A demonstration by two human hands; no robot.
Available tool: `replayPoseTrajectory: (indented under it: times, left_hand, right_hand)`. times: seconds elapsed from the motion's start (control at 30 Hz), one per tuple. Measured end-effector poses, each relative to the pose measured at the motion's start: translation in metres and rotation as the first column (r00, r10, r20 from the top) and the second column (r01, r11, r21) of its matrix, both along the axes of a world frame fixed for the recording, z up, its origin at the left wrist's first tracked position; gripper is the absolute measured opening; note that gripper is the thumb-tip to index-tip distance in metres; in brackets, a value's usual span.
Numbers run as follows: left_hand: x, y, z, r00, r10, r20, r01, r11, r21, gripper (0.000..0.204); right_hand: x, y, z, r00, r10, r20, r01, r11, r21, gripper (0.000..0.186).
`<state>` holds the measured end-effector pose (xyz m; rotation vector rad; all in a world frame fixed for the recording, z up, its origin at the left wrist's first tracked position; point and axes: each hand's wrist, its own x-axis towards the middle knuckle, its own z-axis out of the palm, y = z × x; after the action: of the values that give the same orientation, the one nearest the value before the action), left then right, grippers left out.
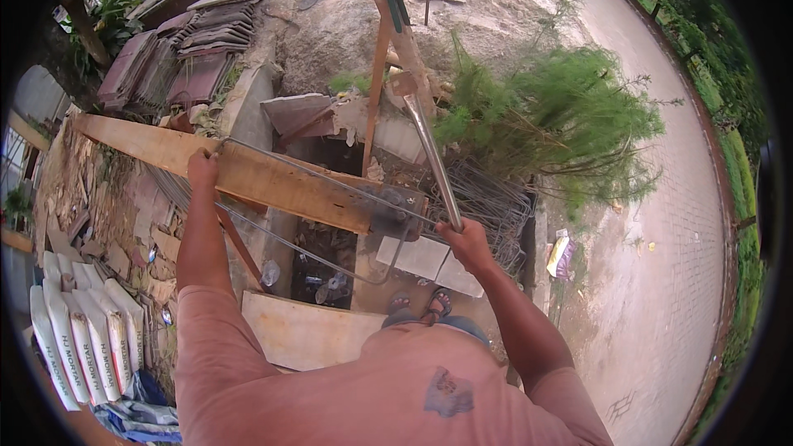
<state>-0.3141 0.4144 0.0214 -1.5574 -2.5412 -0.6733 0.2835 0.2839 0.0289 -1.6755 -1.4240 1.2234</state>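
Note:
My left hand (202,169) is closed on the left end of a thin steel rod bent into a long open frame, a rebar stirrup (306,172). The stirrup lies slanting across a wooden plank (273,177), its lower side hanging past the plank's near edge. At the plank's right end is a dark metal plate (401,208) with small raised parts, and the stirrup's rod passes over it. My right hand (467,244) is wrapped round the near end of a long metal bar (434,149). The bar points away from me and ends in a rusty, blocky head (402,84).
Bundled steel rods (491,206) lie right of the plate, beside a leafy green bush (562,116). Wooden posts (378,91) rise beyond the plank. Under it is an open pit (322,256) with litter. Stacked tiles (215,33) and white bags (87,326) stand at left; a paved road (652,198) runs right.

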Motion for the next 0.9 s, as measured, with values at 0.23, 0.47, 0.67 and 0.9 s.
replayPoseTrajectory:
  times: [0.23, 0.47, 0.67, 0.9]
  left_hand:
    - [0.049, -0.013, 0.020, 0.983, 0.129, -0.129, -0.128, 0.992, 0.016, 0.020]
    - [0.051, -0.009, 0.021, 0.959, 0.095, -0.266, -0.145, 0.974, -0.173, 0.024]
    - [0.046, -0.003, 0.020, 0.961, 0.193, -0.200, -0.234, 0.950, -0.206, 0.033]
    - [0.071, -0.020, -0.007, 0.980, 0.073, -0.186, -0.136, 0.925, -0.356, 0.069]
  right_hand:
    - [-0.001, 0.001, -0.020, 0.996, 0.005, 0.089, -0.001, 0.999, -0.048, 0.027]
    - [-0.007, 0.000, 0.007, 0.998, -0.043, -0.038, 0.036, 0.982, -0.185, 0.028]
    - [0.000, 0.004, 0.002, 0.994, 0.046, 0.099, -0.033, 0.991, -0.130, 0.034]
    - [0.067, -0.020, 0.006, 0.980, -0.022, 0.198, 0.025, 1.000, -0.010, 0.026]
